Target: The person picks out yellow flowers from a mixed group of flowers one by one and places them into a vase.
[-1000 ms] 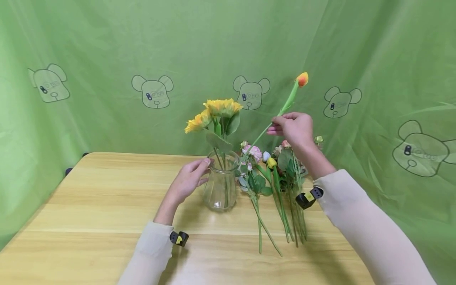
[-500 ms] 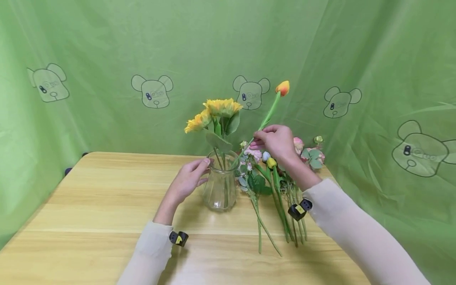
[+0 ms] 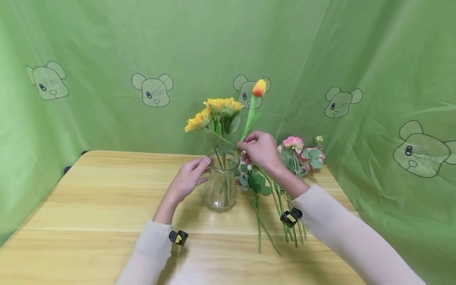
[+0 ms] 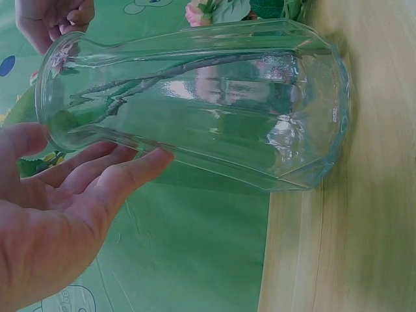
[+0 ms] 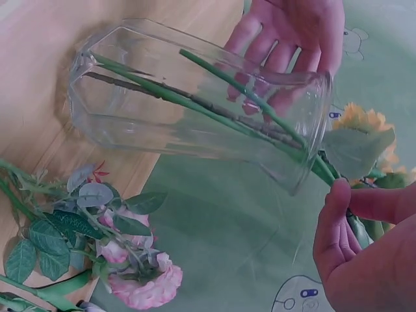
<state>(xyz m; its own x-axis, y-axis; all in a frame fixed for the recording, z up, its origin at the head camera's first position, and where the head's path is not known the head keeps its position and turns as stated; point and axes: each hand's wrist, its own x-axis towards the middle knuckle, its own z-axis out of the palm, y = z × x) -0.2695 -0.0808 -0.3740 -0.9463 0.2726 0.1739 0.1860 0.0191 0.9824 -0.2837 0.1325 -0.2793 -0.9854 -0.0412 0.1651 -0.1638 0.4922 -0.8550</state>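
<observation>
A clear glass vase stands upright on the wooden table, holding yellow sunflowers that lean left. My left hand rests against the vase's left side, thumb at the rim and fingers loosely extended along the neck in the left wrist view. Just above the rim, my right hand pinches the stem of an orange-yellow tulip between thumb and fingers. Its green stem runs down inside the glass, and its lower end hangs above the vase's bottom in the right wrist view.
Right of the vase lie pink flowers and leafy stems, partly hidden by the right hand and forearm. Bare stem ends point toward the table's front. A green curtain surrounds the wooden table.
My right hand has moved left and down with the tulip, which has swung more upright, its stem now deeper in the vase. The left hand and vase have stayed put.
</observation>
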